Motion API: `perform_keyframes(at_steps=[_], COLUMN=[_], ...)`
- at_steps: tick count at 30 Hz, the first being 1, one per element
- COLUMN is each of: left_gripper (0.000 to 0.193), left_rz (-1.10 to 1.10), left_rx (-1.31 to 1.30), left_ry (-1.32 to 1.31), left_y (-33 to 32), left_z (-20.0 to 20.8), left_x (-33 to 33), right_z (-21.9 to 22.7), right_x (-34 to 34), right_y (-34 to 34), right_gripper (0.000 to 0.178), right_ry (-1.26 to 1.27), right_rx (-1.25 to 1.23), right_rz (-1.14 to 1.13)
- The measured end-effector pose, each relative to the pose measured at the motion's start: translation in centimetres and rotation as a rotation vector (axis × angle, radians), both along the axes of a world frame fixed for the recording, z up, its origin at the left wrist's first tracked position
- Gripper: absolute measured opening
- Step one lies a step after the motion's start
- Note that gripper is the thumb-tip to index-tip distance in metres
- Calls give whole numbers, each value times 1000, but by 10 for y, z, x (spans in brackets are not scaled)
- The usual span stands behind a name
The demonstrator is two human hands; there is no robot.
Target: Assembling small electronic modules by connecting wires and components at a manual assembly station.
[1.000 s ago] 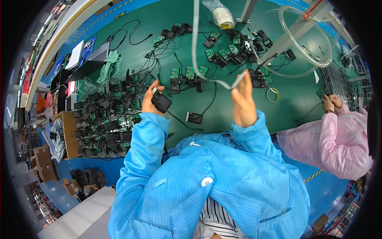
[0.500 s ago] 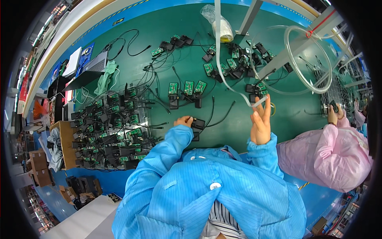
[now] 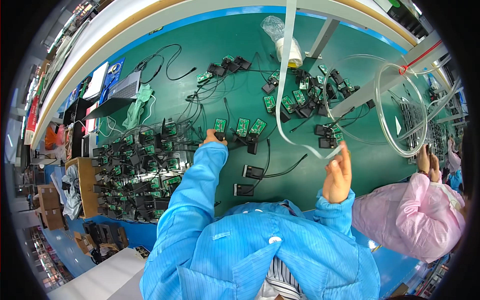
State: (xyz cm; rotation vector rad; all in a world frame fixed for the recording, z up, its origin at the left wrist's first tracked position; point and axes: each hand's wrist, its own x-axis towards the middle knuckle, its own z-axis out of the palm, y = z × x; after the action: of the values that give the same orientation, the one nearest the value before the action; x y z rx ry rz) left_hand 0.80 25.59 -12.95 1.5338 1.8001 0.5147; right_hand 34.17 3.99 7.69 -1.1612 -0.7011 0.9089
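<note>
My left hand (image 3: 214,139) is closed on the black adapter housing of a unit with a green circuit board (image 3: 220,125), at the left end of a short row. Beside it are two more board-and-housing units (image 3: 243,128). My right hand (image 3: 338,179) is raised over the bench, and the end of a long white strip (image 3: 304,145) runs into its fingertips, apparently pinched there. Between my hands and closer to me lie two black adapters (image 3: 253,171) with cables, no green board showing on them.
A clear tray (image 3: 186,161) of many board units is at left, with a laptop (image 3: 122,86) beyond. More units (image 3: 300,97) pile up near a bench post (image 3: 372,92). Coiled clear tubing (image 3: 382,112) hangs at right. A co-worker in pink (image 3: 407,215) works there.
My left hand has left the black adapters near me and moved forward and left to the row of boards, taking hold of one. The strip stays at my right hand's fingers.
</note>
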Motion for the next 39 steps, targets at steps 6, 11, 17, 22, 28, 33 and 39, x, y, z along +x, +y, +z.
perform_keyframes(at_steps=[6, 11, 17, 22, 28, 33, 39], left_gripper=[50, 45, 42, 43, 40, 42, 40], left_rz=[-104, -106, -585, -1181, -1316, -678, 286], left_rx=[127, -221, -332, -25, 132, -91, -738], left_ry=[-979, -1932, -2101, -1138, -756, -1219, -1721], left_y=[-9, -60, -115, -125, -153, -171, -218], left_z=[55, 176, 222, 265, 309, 265, 192], left_x=[-46, -25, -4, -3, 12, 13, 54], right_z=[27, 22, 27, 44, 55, 57, 77], right_x=[-9, -16, -62, -97, -113, -105, -116], right_y=[8, 2, 4, -7, -27, -34, -34], right_gripper=[76, 79, 65, 64, 64, 66, 90], right_ry=[338, 502, 675, 982, 990, 349, -1179], right_rx=[203, 187, -77, -200, -334, -181, 11], right_rz=[173, 365, 832, 1145, 1219, 1050, 223])
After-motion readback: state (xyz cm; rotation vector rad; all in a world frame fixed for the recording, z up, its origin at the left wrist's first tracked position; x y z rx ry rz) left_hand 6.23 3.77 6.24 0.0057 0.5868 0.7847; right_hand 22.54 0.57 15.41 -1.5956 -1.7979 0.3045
